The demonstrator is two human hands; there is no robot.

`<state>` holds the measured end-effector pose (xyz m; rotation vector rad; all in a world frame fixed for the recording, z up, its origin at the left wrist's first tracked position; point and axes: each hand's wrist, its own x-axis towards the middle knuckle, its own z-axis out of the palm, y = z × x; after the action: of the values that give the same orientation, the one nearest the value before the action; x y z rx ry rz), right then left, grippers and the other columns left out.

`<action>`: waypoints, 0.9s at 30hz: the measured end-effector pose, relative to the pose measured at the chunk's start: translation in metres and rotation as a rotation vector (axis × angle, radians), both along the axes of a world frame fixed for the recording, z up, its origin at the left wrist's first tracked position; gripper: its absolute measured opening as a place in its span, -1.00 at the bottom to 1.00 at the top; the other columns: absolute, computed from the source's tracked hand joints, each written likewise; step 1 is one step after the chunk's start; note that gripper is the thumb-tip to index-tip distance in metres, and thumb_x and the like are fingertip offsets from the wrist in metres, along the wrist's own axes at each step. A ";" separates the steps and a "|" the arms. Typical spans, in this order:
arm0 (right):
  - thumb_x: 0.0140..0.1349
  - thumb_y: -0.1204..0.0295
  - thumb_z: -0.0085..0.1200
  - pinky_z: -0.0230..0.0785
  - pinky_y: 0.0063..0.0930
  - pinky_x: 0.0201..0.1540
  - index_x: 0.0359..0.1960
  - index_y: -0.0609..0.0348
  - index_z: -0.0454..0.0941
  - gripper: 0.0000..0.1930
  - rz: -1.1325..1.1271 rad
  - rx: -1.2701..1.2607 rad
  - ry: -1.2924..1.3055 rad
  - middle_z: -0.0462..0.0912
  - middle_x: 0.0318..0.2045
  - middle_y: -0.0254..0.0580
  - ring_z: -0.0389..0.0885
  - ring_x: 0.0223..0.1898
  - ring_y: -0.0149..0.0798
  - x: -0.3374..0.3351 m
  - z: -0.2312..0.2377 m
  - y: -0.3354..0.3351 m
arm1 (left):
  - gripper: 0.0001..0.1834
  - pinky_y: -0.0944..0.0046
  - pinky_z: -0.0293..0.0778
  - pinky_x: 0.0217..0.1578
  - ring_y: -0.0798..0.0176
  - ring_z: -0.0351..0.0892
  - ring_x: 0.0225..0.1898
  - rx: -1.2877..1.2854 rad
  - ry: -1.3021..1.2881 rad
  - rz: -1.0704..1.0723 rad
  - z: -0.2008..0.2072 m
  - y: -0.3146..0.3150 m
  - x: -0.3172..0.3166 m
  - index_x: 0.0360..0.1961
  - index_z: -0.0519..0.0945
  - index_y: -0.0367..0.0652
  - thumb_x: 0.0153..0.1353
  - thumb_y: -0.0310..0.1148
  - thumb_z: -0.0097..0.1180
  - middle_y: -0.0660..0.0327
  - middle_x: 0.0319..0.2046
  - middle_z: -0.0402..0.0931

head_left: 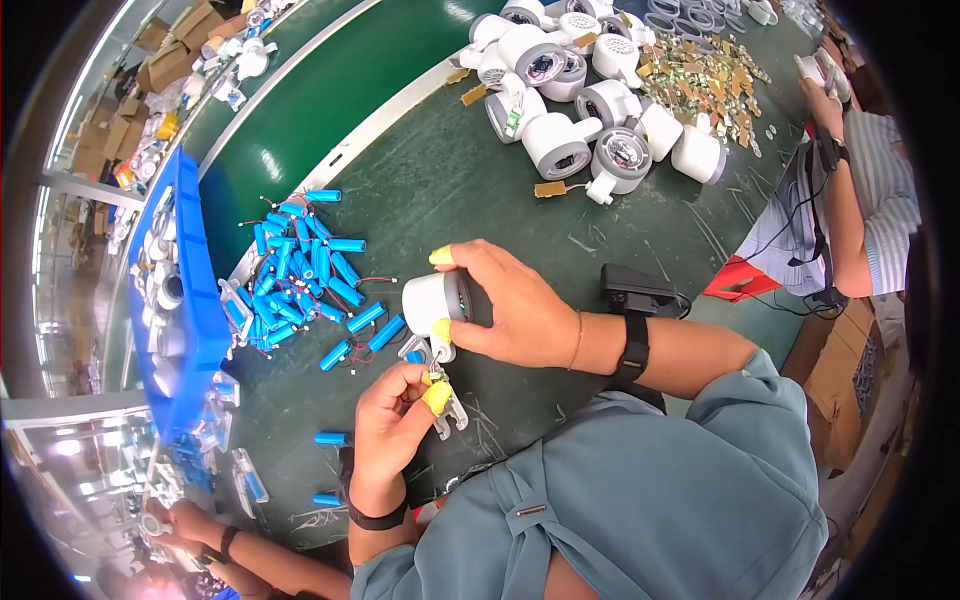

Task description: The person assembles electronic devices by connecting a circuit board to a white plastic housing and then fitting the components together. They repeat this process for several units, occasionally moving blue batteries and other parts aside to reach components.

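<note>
My right hand (525, 305) is wrapped round a white, round-headed device housing (425, 302) with a grey rim, tilted on its side above the green table. Yellow covers sit on its thumb and fingertip. Just below the head, my left hand (390, 415) is closed in a pinch at the housing's narrow, opened handle (455, 412), where small wires and a bit of blue show. Its thumb also wears a yellow cover. The fingers partly hide what exactly lies between them. Left of the housing lies a pile of blue cylindrical batteries (290, 262) with thin wire leads.
Several similar white housings (560, 140) are heaped at the far side, beside small circuit boards (700, 80) and grey rings (690, 15). A blue bin (205, 310) of white parts stands left. A black device (640, 288) lies near my right forearm. Co-workers' hands (822, 100) show at both sides.
</note>
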<state>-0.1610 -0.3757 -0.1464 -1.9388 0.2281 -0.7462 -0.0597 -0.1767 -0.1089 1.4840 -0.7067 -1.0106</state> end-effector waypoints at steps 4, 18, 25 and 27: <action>0.02 0.39 0.29 0.44 -0.21 -0.07 0.15 0.19 0.30 -0.37 0.007 -0.051 0.067 0.44 -0.03 0.00 0.53 -0.09 0.06 -0.003 -0.002 0.003 | -0.84 0.49 0.41 -0.34 0.53 0.49 -0.37 0.021 0.001 -0.008 -0.001 0.000 0.001 -0.15 0.54 -0.34 0.24 -0.67 0.14 0.33 -0.34 0.49; 0.23 0.53 0.11 0.33 -0.32 0.17 0.25 0.30 0.28 -0.47 0.202 0.171 0.024 0.48 0.07 -0.05 0.50 0.10 -0.19 -0.007 -0.004 0.000 | -0.76 0.40 0.47 -0.20 0.44 0.56 -0.24 -0.107 0.247 0.046 0.031 0.025 0.015 -0.02 0.54 -0.33 0.33 -0.47 0.15 0.30 -0.23 0.57; 0.38 0.51 -0.02 0.31 -0.42 0.15 0.27 0.29 0.24 -0.56 0.277 0.296 0.148 0.50 0.02 -0.11 0.55 0.02 -0.31 -0.009 0.002 -0.003 | -0.72 0.48 0.45 -0.36 0.42 0.60 -0.36 0.010 -0.183 0.790 0.085 0.135 0.045 -0.12 0.62 -0.35 0.22 -0.37 0.20 0.21 -0.32 0.65; 0.38 0.50 -0.01 0.35 -0.45 0.11 0.24 0.28 0.28 -0.58 0.258 0.271 0.157 0.53 -0.04 -0.16 0.56 -0.05 -0.35 -0.007 -0.002 -0.002 | -0.77 0.50 0.38 -0.44 0.47 0.52 -0.46 0.098 -0.269 0.924 0.098 0.158 0.066 -0.19 0.62 -0.35 0.26 -0.37 0.14 0.26 -0.42 0.60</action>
<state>-0.1678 -0.3777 -0.1485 -1.7266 0.1614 -0.3731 0.0064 -0.0183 -0.0111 1.7793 -0.0893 -0.1387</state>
